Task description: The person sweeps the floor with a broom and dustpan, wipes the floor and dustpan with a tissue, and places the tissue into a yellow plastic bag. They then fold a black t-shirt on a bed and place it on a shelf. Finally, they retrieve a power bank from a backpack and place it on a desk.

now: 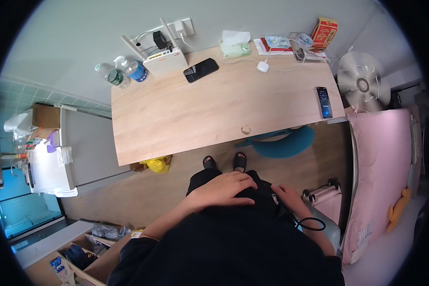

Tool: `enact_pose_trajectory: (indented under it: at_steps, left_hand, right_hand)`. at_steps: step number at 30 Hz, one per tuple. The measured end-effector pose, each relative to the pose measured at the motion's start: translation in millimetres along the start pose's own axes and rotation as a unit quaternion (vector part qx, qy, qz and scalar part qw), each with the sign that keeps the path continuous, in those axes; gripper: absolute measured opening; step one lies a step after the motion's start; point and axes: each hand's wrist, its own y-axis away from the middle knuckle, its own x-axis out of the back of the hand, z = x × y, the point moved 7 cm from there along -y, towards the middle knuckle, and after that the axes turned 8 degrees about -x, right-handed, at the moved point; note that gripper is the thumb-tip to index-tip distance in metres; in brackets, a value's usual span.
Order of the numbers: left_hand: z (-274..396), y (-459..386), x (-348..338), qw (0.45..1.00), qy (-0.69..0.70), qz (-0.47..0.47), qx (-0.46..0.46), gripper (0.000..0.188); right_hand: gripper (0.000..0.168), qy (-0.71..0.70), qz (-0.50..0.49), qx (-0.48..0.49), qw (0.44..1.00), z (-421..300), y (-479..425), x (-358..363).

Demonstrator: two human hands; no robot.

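My left hand (234, 188) lies palm down over black fabric at my waist. Its fingers are apart and nothing shows in them. To the right, my right hand (289, 196) is at the edge of a black zippered item (262, 191), perhaps a small bag, beside its metal zipper pull (275, 199). The right fingers are partly hidden, so I cannot tell what they grip. A black cord loop (312, 224) hangs by my right wrist. Before me stands a wooden table (214, 103) with a black smartphone (201, 70) and a lit smartphone (324, 102).
A router (165, 62), plastic bottles (130, 69), a tissue pack (235, 49) and a white charging case (262, 67) line the table's back. A blue chair (286, 143) is partly under its front edge. Rightward are a fan (363, 85), a pink bed (382, 153) and a pink suitcase (325, 203).
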Motion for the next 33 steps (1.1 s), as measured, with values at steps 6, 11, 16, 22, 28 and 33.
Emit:
enact_pose_trajectory:
  at_steps: [6,11,16,22,28,33]
  left_hand:
    - [19.9,7.5,20.2,0.994,-0.073,0.056,-0.062,0.05]
    - [15.5,13.4,24.7,0.991,-0.043,0.091,-0.086,0.044]
    - [3.7,46.8,34.6,0.987,0.004,0.16,-0.031,0.042]
    - [7.5,35.5,32.5,0.994,-0.034,0.095,-0.028,0.033]
    - [0.5,6.9,24.9,0.994,-0.042,0.079,-0.065,0.024]
    - [-7.1,-14.0,18.4,0.994,-0.07,0.035,-0.07,0.015]
  right_hand:
    - [0.059,-0.011,0.017,0.058,0.998,-28.3,-18.2,-1.8]
    - [0.054,0.038,0.058,0.108,0.992,-63.6,-40.8,-13.9]
    - [0.053,0.12,0.055,0.177,0.975,-129.7,-24.4,-23.0]
    - [0.041,0.087,-0.007,0.181,0.98,-103.3,-28.6,-20.8]
    - [0.028,-0.043,-0.089,0.199,0.975,-96.0,8.6,8.0]
    - [0.029,-0.033,-0.078,0.235,0.968,-120.6,35.6,17.2]
